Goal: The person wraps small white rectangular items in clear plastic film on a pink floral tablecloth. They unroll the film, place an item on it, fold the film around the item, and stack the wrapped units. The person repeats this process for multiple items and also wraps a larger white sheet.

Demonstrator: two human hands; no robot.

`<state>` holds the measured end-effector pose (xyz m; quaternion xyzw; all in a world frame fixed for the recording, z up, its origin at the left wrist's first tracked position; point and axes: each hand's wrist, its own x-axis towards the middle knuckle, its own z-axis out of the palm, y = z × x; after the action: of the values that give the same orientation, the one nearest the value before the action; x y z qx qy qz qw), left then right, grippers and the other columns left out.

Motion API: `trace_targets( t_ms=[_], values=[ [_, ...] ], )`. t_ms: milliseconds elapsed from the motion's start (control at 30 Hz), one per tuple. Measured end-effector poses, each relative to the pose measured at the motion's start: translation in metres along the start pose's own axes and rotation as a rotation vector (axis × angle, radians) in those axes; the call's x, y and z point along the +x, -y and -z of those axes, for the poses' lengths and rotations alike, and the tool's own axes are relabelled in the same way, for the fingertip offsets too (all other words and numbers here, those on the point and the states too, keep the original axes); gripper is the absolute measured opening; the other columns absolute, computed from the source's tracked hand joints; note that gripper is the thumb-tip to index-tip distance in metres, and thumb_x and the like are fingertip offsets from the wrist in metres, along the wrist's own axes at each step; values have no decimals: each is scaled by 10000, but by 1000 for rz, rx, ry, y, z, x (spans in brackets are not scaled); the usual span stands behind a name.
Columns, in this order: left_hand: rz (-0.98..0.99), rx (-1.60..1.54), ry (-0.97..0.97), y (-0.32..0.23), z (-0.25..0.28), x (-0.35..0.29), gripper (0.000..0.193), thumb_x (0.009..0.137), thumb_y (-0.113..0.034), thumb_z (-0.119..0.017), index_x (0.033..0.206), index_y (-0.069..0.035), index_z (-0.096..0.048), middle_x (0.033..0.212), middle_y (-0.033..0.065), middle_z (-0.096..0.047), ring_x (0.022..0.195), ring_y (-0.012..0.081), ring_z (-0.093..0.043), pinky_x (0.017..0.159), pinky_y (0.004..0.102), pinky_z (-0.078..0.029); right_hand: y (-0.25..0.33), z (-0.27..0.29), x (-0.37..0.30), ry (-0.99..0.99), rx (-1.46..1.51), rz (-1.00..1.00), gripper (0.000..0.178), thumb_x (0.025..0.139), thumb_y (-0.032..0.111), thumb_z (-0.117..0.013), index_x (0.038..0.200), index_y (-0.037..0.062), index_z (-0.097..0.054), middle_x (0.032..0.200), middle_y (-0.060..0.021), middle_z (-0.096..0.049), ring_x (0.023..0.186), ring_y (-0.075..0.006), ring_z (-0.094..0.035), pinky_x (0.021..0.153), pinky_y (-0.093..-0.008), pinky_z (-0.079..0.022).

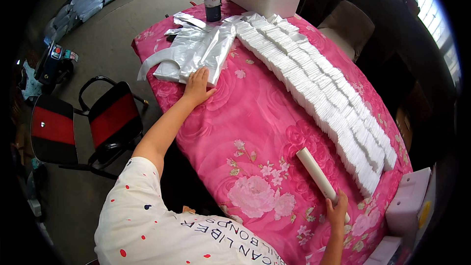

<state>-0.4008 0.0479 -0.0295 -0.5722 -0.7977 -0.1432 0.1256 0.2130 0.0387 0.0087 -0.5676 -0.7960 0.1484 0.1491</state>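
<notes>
One pale tube (316,174), presumably light, stiff and best held mid-length, we grip in the right hand (338,208) beside the white stacked rows (314,83), while our left hand (197,87) rests, fingers extended, on plastic bags (201,51) left of the rows.

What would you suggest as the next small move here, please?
Perhaps draw the plastic bags slightly nearer with the left hand, since it rests on their near edge while the right hand holds the pale tube.

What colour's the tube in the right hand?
The tube is creamy white, over a pink flowery tablecloth; best seen in the head view.
</notes>
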Motion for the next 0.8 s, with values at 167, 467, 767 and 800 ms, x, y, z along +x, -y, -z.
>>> trace_targets(
  t_ms=[167, 467, 767, 800],
  values=[
    [-29, 31, -99, 18, -19, 18, 515, 736, -172, -619, 1185, 7, -442, 1215, 147, -480, 1126, 261, -461, 923, 335, -413, 15, -10, 6, -2, -119, 29, 564, 675, 98, -700, 1169, -33, -463, 1122, -217, -510, 1053, -375, -471, 926, -417, -365],
    [-154, -181, -93, 43, 1, 2, 318, 746, 1, -490, 1064, -5, -517, 919, 159, -614, 832, 319, -592, 741, 381, -481, 21, -14, 5, -34, -158, 31, 535, 675, 91, -693, 1150, -16, -472, 1090, -207, -531, 1012, -377, -493, 896, -427, -376],
    [-379, -240, -153, -7, 44, -98, 288, 773, -40, -485, 1042, 32, -559, 1035, 183, -604, 934, 273, -609, 781, 318, -515, 24, -18, 3, -79, -150, 43, 499, 681, 98, -686, 1129, -5, -490, 1058, -200, -547, 989, -369, -506, 871, -424, -386],
    [-403, -247, -159, -15, 48, -110, 287, 770, -39, -490, 1037, 39, -558, 1027, 177, -607, 932, 270, -610, 780, 316, -518, 25, -18, 3, -69, -143, 32, 499, 680, 98, -686, 1128, -4, -492, 1054, -198, -549, 986, -368, -508, 871, -424, -387]
  ],
)
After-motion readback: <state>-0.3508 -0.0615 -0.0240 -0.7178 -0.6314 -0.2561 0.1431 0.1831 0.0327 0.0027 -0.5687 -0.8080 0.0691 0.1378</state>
